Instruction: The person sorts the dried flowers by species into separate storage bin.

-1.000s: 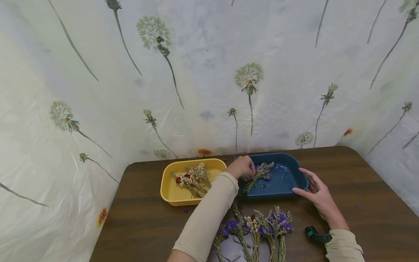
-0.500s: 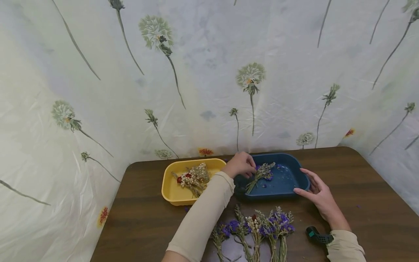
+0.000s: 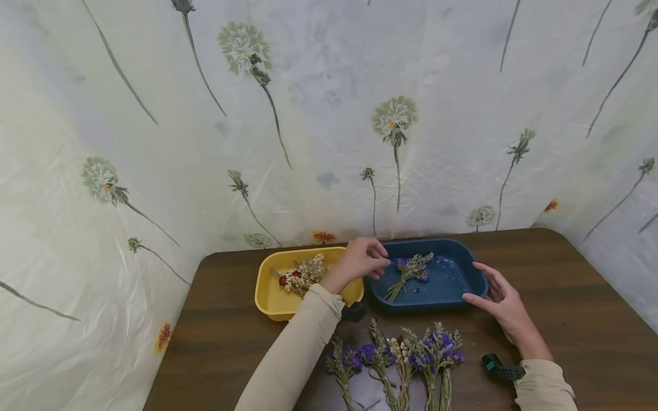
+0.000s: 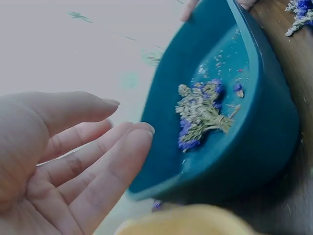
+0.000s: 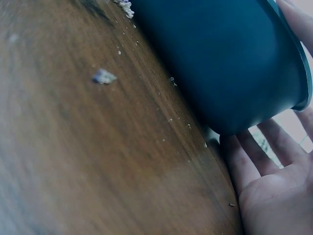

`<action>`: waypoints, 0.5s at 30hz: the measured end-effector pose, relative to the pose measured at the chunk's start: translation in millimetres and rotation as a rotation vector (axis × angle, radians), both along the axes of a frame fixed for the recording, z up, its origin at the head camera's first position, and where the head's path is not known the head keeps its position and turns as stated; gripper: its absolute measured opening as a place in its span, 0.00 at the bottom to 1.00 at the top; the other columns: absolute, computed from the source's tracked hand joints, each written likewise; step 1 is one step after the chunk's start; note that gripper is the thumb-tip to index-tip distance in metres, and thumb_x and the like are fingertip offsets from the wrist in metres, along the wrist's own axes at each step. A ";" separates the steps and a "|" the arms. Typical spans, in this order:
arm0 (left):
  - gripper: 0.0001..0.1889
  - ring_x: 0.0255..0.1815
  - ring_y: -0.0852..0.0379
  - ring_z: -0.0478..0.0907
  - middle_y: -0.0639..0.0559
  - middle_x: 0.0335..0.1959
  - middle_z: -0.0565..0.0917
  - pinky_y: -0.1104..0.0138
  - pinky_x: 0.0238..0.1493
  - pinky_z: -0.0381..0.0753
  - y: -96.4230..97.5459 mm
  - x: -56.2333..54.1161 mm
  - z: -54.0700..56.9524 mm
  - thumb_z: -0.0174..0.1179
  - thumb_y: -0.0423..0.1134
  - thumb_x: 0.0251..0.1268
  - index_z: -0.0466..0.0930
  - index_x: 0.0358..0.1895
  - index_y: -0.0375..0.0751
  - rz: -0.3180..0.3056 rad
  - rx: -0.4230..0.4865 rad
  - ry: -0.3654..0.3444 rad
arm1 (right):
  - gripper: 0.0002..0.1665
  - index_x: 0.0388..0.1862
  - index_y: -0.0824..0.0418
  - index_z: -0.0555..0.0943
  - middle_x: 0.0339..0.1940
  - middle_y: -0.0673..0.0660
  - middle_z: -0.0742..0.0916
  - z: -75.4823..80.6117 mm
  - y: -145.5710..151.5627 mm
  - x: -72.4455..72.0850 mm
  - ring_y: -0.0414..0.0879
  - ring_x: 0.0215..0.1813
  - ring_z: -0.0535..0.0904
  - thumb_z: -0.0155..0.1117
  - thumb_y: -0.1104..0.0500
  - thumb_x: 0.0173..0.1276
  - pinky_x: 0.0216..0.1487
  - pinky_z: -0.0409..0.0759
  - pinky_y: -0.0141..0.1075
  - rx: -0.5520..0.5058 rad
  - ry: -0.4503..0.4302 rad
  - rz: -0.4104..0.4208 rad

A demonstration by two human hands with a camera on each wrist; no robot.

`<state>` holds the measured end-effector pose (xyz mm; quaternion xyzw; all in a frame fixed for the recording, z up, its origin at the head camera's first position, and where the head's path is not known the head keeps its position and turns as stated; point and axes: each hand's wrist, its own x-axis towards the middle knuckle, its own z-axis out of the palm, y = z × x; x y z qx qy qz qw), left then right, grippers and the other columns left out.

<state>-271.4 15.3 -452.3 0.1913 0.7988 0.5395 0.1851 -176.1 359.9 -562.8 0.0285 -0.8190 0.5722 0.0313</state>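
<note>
My left hand point(image 3: 360, 261) hangs in the air above the gap between the two trays, holding nothing. In the left wrist view its fingers point(image 4: 105, 178) are loosely bent, and the thumb stays apart from them. A small bunch of dried flowers point(image 3: 410, 271), grey-green with purple blooms, lies in the left part of the blue tray point(image 3: 442, 298). My right hand point(image 3: 501, 305) holds the right end of that tray, thumb at the front corner and fingers toward the back. The yellow tray point(image 3: 272, 309), partly behind my left forearm, contains dried bunches with cream and red flowers point(image 3: 303, 277).
Several tied bunches of dried flowers point(image 3: 437, 354) lie in a row at the front of the wooden table point(image 3: 216, 354). Petal crumbs are scattered on the tabletop and in the blue tray. A flower-printed sheet point(image 3: 319, 125) hangs behind the table.
My left hand has moved left, away from the dried flower bunch and out of the blue tray. The bunch stays in the tray. My right hand keeps its place.
</note>
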 end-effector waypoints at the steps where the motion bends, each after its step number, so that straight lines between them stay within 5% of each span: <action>1: 0.07 0.43 0.30 0.88 0.28 0.45 0.87 0.51 0.41 0.90 -5.4 2.0 0.6 0.66 0.31 0.70 0.82 0.45 0.30 0.004 0.014 0.002 | 0.46 0.86 0.45 0.54 0.88 0.50 0.51 0.5 -0.1 -0.1 0.56 0.88 0.41 0.65 0.58 0.77 0.60 0.57 0.07 -0.001 0.001 0.000; 11: 0.06 0.37 0.41 0.89 0.37 0.42 0.86 0.45 0.44 0.89 -51.6 33.1 -2.0 0.65 0.36 0.72 0.84 0.45 0.37 0.038 0.051 0.015 | 0.46 0.85 0.45 0.54 0.88 0.51 0.53 1.6 -1.0 0.1 0.56 0.88 0.45 0.65 0.58 0.76 0.59 0.59 0.08 0.013 -0.004 -0.010; 15: 0.08 0.32 0.47 0.90 0.42 0.39 0.87 0.50 0.37 0.90 -64.0 49.5 -5.9 0.67 0.38 0.71 0.84 0.44 0.37 0.040 0.042 0.042 | 0.46 0.85 0.45 0.54 0.88 0.51 0.53 1.4 -1.6 0.1 0.54 0.88 0.46 0.65 0.58 0.76 0.60 0.59 0.08 0.014 -0.003 -0.010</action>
